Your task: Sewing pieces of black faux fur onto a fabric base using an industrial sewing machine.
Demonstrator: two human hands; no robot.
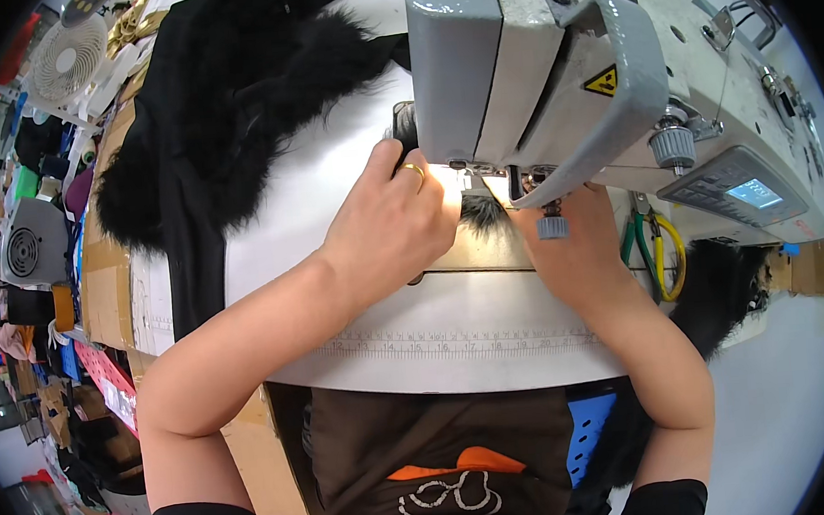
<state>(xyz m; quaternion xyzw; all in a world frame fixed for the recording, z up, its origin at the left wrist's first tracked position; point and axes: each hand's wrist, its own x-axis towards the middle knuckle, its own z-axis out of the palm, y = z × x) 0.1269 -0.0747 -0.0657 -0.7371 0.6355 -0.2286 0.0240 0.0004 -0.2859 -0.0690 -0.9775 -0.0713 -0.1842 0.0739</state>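
A grey-white sewing machine (460,70) stands over the work, its needle area lit. Beneath it, a tuft of black fur (484,213) lies on the metal plate between my two hands. My left hand (385,221), a ring on one finger, is closed at the left of the needle area; dark fur shows just beyond its fingertips. On the other side, my right hand (571,245) reaches under the machine head, beside a grey knob (552,227). Its fingers are mostly hidden by the machine, so what they grip does not show.
Black fur-trimmed fabric (226,107) spreads across the white table (328,177) at left. Green- and yellow-handled hand tools (658,248) lie close to my right wrist. More black fur (724,291) is at right. A ruler strip (457,343) runs along the near edge.
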